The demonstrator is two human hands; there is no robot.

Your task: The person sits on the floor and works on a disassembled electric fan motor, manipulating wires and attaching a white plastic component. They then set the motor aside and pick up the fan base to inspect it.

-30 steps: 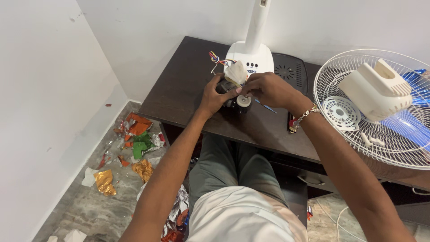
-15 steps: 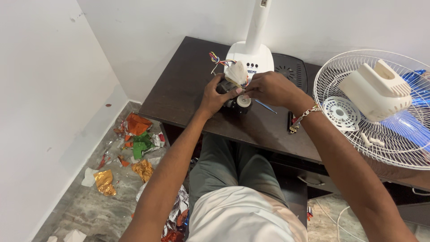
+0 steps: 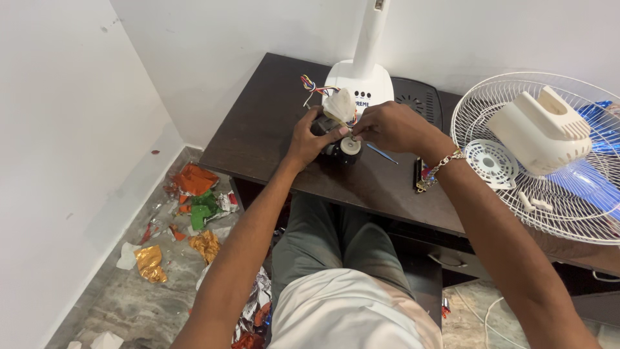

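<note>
Head view: single view only.
Motor (image 3: 341, 143): on dark table (image 3: 258, 129), mostly hidden by both hands.
Left hand (image 3: 309, 137): clamped around motor's side.
Right hand (image 3: 387, 126): fingertips pinched at motor top; item pinched too small to identify.
Fan stand (image 3: 361, 71): top cut off.

A dark brown wooden bench (image 3: 271, 123) stands against the white wall. On it lie a white plastic fan base with upright pole (image 3: 361, 81), a small black fan motor (image 3: 336, 145), a thin blue screwdriver (image 3: 382, 154) and a round white wire fan guard (image 3: 549, 155).
</note>
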